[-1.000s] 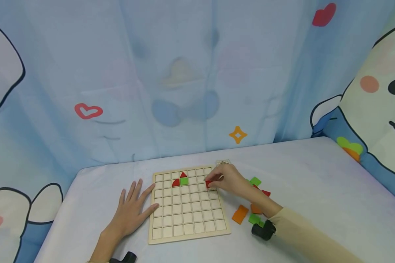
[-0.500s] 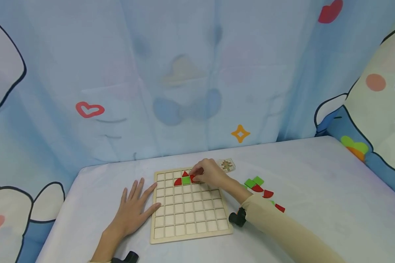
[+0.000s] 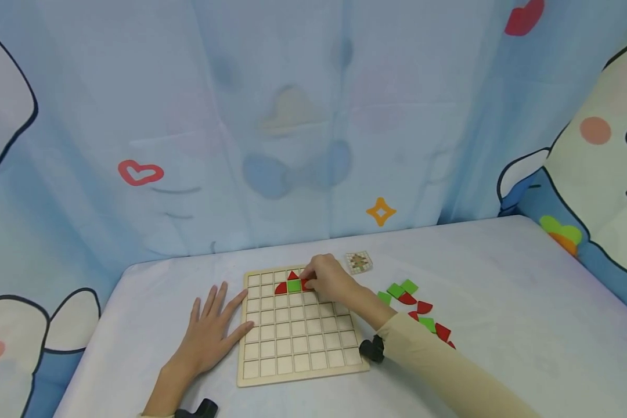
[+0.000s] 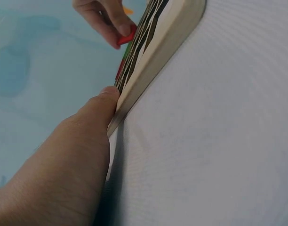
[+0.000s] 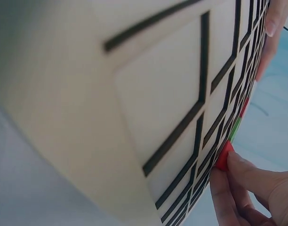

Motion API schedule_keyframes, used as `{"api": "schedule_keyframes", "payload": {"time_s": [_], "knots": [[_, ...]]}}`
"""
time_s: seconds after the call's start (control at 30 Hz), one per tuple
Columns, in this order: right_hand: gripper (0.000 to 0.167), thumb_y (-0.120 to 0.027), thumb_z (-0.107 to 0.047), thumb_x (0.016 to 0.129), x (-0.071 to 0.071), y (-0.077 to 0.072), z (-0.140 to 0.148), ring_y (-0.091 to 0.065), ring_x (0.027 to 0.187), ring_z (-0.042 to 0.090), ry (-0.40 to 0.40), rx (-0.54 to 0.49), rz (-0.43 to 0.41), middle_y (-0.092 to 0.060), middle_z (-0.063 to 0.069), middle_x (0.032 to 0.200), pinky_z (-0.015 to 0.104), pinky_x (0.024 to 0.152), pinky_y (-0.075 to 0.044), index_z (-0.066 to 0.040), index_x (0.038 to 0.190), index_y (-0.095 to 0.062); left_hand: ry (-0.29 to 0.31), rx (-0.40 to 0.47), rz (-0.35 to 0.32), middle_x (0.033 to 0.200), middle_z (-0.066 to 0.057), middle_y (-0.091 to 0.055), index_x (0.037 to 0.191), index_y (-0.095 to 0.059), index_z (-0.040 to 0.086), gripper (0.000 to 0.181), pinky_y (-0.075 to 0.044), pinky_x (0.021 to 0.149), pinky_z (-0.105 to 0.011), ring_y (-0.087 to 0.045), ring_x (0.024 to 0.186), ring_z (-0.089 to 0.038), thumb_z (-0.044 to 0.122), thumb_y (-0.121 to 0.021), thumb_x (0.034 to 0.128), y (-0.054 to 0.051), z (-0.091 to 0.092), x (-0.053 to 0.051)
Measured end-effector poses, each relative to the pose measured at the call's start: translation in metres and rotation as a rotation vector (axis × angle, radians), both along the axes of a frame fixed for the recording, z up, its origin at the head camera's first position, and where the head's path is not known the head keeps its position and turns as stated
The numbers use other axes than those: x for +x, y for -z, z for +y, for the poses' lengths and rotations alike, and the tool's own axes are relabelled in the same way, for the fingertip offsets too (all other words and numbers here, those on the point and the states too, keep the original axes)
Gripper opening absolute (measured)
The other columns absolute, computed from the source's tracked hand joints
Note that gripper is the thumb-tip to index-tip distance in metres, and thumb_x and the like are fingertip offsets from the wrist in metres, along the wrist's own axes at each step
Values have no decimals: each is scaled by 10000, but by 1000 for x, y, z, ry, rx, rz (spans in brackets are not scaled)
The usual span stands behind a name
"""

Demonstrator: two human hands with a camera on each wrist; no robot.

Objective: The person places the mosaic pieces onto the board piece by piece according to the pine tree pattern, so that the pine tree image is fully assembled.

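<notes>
A wooden grid board [image 3: 298, 330] lies on the white table. In its upper part sit a green square tile [image 3: 294, 285], a red triangle tile [image 3: 292, 276] above it and a red quarter-round tile [image 3: 281, 288] to its left. My right hand [image 3: 331, 281] pinches a red tile [image 5: 224, 155] between thumb and fingers, just right of the green square. That tile's full outline is hidden by the fingers. On the board's left side, my left hand [image 3: 206, 334] lies with fingers spread, thumb and index finger touching the edge.
Loose green tiles [image 3: 395, 290] and red tiles [image 3: 425, 307] are scattered right of the board, partly behind the right forearm. A small pattern card [image 3: 359, 262] lies beyond the board's top right corner. A blue printed curtain [image 3: 292, 116] hangs behind the table.
From the board's right edge, my right hand has moved left with the red tile to beside the green square, uncovering the pattern card. The left hand has stayed put.
</notes>
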State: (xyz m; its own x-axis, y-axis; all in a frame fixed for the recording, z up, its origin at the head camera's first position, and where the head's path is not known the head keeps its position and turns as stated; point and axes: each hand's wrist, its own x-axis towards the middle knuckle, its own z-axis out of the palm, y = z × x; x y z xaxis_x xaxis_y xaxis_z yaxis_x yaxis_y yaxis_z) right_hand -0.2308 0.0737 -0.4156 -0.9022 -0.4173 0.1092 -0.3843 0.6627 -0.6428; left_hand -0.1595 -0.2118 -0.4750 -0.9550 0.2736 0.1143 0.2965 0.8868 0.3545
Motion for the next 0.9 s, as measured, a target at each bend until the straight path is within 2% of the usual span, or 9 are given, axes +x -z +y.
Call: {"api": "schedule_keyframes", "payload": {"time_s": [0.47,0.77,0.9], "knots": [[145,-739,102,909,-3,2,-2,-745,971,323,-34,21,6,-779,192,1052,330,781,-625,70,1037,-799,6,0,13,1708,-232,-211,1623,-418,210,730,-47,1213,-722,-132,1578,-473,576,-576,1011,1,-2,0],[116,-726,103,920,-4,2,-6,-737,965,327,-19,74,8,-779,183,1022,344,768,-627,58,984,-812,8,-4,5,1710,-232,-207,1624,-416,212,734,-47,1216,-719,-129,1580,-471,573,-585,1007,2,-1,0],[137,-720,112,920,-4,4,-4,-738,992,320,-9,55,-3,-783,169,1027,353,793,-624,49,998,-812,11,4,12,1698,-251,-229,1614,-433,201,718,-54,1208,-731,-143,1573,-484,559,-587,1011,0,0,1]]}}
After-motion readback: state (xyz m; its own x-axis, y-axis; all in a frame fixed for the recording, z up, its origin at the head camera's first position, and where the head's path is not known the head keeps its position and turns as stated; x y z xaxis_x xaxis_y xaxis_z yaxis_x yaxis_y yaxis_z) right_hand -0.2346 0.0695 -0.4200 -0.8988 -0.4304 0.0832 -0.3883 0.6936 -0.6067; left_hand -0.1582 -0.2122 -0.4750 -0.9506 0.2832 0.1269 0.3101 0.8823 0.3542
